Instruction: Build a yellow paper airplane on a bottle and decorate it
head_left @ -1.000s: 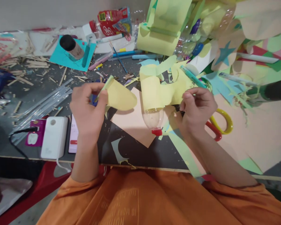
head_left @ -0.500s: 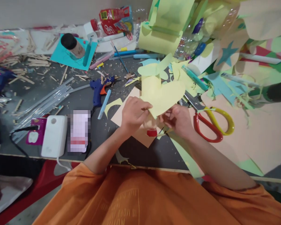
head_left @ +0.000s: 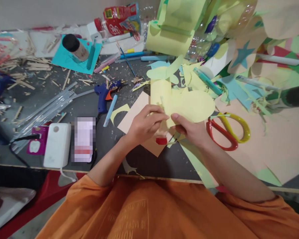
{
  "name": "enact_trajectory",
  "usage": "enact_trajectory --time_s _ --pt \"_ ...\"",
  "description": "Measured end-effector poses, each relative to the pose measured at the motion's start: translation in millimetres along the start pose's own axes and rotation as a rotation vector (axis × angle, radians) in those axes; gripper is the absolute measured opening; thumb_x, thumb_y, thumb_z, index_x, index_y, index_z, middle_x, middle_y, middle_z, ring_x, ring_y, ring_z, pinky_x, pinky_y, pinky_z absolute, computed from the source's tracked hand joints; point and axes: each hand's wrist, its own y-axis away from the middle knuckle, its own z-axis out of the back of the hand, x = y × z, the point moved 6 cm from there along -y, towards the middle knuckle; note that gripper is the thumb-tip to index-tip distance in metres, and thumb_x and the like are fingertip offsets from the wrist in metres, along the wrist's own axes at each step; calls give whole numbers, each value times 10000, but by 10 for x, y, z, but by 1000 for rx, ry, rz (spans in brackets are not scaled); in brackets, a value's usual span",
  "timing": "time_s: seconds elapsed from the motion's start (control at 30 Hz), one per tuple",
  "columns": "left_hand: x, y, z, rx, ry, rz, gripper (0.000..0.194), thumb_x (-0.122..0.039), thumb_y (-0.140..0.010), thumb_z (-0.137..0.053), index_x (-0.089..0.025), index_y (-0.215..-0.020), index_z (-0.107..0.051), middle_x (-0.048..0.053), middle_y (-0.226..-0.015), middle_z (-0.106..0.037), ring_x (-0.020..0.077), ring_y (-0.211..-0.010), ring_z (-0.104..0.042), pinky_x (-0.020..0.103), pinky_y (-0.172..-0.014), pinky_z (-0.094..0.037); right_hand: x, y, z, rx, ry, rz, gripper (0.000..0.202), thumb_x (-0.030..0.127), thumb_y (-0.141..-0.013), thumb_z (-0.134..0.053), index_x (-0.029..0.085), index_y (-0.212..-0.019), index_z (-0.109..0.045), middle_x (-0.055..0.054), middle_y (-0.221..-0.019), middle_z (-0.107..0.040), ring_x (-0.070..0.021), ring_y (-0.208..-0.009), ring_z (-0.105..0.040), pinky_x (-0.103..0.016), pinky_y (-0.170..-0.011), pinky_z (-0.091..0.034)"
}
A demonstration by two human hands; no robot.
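A pale yellow paper cutout (head_left: 194, 104), rounded at its right end and narrow at its left, is between my hands. My right hand (head_left: 193, 131) pinches its lower edge, thumb on top and fingers beneath. At the narrow end, my left hand (head_left: 146, 122) has its fingers closed against the paper's edge; its fingertips partly cover that end. Behind and below the cutout lies a bottle wrapped in yellow paper (head_left: 160, 88), its red cap (head_left: 161, 140) toward me. Leaf-shaped paper pieces (head_left: 159, 73) sit at its far end.
Scissors (head_left: 235, 146) with red and yellow handles lie right of my right hand. A blue glue gun (head_left: 103, 99) and light blue marker (head_left: 110, 110) are to the left, beyond a white power bank (head_left: 57, 144) and phone (head_left: 84, 139). Paper scraps and sticks litter the table.
The yellow cutout has turned and shifted right, its rounded end now farther right. My right thumb has come on top of it, and my left fingers have moved right along its narrow end.
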Motion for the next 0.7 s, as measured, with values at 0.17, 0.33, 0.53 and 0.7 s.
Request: enact_trajectory --time_s 0.17,0.33,0.53,0.7 --pt "349 -52 417 142 -178 379 179 -220 -935 -602 -247 -1090 -688 54 -1156 -710 191 -1085 -669 331 -974 -545 41 -25 146 -218 22 49 517 594 -781 -789 212 -535 -543 61 -440 -459 -54 -373 -298 -249 -389 -274" --pt "1012 48 1121 206 -601 914 147 -336 -861 -668 -196 -846 -624 70 -840 -630 300 -934 -650 486 -916 -521 170 23 188 -331 -28 240 518 673 -851 -671 230 -584 -643 55 -445 -452 -78 -432 -424 -249 -482 -384" --pt "1473 278 1148 296 -455 1238 402 -247 -764 -771 -261 -561 -425 -29 -536 -392 267 -873 -690 348 -832 -459 113 -57 135 -321 -170 136 474 694 -742 -744 228 -691 -676 35 -545 -573 -79 -410 -430 -261 -417 -383" --pt "1361 205 1175 -22 -197 1222 223 -144 -861 -650 -236 -738 -489 -45 -615 -518 187 -692 -639 347 -813 -499 55 -116 55 -198 -126 25 528 735 -717 -738 220 -661 -635 58 -488 -473 -75 -382 -369 -263 -397 -368"
